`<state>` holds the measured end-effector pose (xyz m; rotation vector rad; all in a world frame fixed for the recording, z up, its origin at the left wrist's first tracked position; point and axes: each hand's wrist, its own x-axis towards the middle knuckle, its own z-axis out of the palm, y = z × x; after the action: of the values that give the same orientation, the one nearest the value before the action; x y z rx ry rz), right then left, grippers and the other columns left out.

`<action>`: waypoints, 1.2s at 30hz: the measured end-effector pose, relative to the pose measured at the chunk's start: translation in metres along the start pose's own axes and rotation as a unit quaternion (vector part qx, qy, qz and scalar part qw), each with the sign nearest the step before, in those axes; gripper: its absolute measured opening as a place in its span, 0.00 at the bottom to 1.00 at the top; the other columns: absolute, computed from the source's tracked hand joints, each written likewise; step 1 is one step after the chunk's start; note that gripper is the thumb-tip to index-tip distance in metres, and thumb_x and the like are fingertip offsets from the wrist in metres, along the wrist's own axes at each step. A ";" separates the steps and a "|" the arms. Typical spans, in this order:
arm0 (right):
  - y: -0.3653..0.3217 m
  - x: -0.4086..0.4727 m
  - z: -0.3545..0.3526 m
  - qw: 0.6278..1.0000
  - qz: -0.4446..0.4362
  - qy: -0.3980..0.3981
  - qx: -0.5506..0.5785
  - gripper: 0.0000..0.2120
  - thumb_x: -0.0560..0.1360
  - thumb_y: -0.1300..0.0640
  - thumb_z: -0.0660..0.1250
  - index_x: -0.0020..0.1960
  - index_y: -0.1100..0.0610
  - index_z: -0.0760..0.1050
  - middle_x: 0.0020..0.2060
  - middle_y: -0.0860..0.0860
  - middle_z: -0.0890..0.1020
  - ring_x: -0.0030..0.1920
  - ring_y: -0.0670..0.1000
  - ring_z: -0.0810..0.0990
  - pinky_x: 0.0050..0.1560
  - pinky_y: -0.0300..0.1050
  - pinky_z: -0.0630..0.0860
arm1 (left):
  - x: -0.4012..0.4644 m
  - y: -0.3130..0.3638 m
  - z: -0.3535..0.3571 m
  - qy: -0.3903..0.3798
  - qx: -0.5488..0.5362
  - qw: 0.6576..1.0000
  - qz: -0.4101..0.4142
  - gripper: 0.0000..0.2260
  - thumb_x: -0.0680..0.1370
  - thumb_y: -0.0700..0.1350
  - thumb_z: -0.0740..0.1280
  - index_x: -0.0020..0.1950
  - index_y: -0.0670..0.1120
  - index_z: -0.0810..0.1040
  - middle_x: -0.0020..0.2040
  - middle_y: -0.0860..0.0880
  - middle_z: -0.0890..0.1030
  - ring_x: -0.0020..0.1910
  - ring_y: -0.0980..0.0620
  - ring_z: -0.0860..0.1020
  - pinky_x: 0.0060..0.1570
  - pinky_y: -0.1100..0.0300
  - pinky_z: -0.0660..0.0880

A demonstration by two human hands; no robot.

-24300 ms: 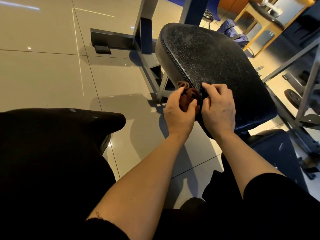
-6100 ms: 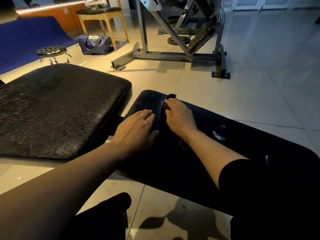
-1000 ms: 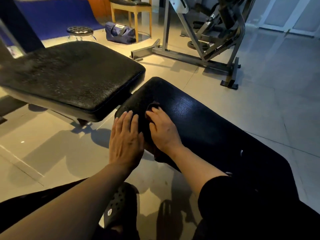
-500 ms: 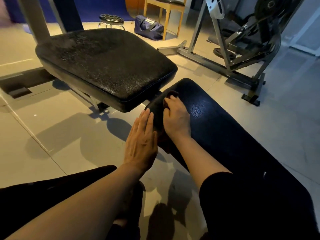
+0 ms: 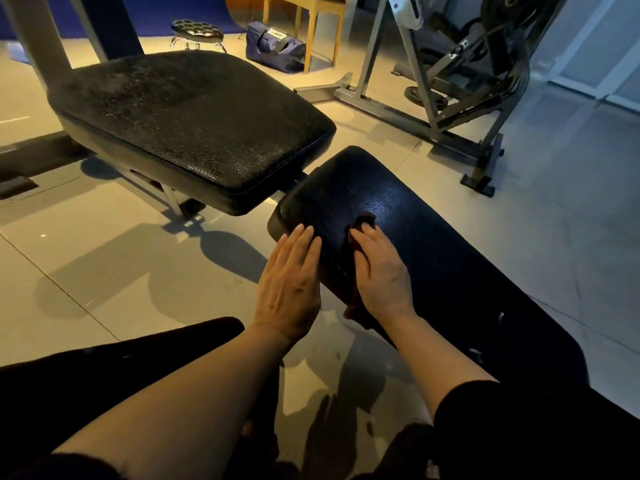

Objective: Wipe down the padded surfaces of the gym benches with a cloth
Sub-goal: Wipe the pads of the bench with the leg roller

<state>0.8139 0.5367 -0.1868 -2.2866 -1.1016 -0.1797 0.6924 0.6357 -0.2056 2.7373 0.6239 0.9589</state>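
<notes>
Head view, cloth (image 5: 349,268) under right hand (image 5: 379,271), on bench pad (image 5: 433,244)

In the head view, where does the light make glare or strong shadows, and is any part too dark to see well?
Head view: glare on the long pad just beyond the right hand; hard shadows of the seat pad and arms on the glossy floor; the dark cloth nearly merges with the pad; edges bend from the wide lens.

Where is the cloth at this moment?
In the head view the cloth lies under the right hand on the long bench pad, near its end, beside the flat left hand.
</notes>
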 end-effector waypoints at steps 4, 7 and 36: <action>0.037 -0.039 -0.017 0.996 0.086 0.014 -0.031 0.18 0.81 0.59 0.58 0.70 0.55 0.70 0.72 0.52 0.69 0.75 0.50 0.61 0.75 0.50 0.58 | -0.014 0.014 0.008 -0.031 0.024 0.997 0.061 0.20 0.78 0.38 0.57 0.69 0.38 0.71 0.69 0.39 0.72 0.71 0.42 0.68 0.71 0.46 0.55; 0.050 -0.060 -0.022 0.985 0.161 0.043 -0.044 0.18 0.82 0.59 0.57 0.71 0.56 0.69 0.72 0.53 0.69 0.75 0.51 0.61 0.75 0.52 0.60 | -0.025 0.028 0.015 -0.071 0.040 0.990 0.111 0.21 0.78 0.41 0.55 0.70 0.39 0.70 0.70 0.40 0.72 0.71 0.43 0.68 0.71 0.46 0.55; 0.022 -0.057 -0.032 0.983 0.173 -0.012 0.057 0.19 0.81 0.61 0.55 0.72 0.57 0.65 0.76 0.53 0.60 0.77 0.52 0.53 0.75 0.52 0.56 | -0.020 0.071 0.022 -0.176 -0.015 0.956 0.232 0.22 0.76 0.45 0.52 0.63 0.40 0.77 0.62 0.41 0.79 0.65 0.44 0.74 0.71 0.45 0.61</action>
<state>0.7982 0.4696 -0.1907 -2.3375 -0.6888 0.0473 0.7156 0.5630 -0.2132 2.9777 -0.1007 0.5126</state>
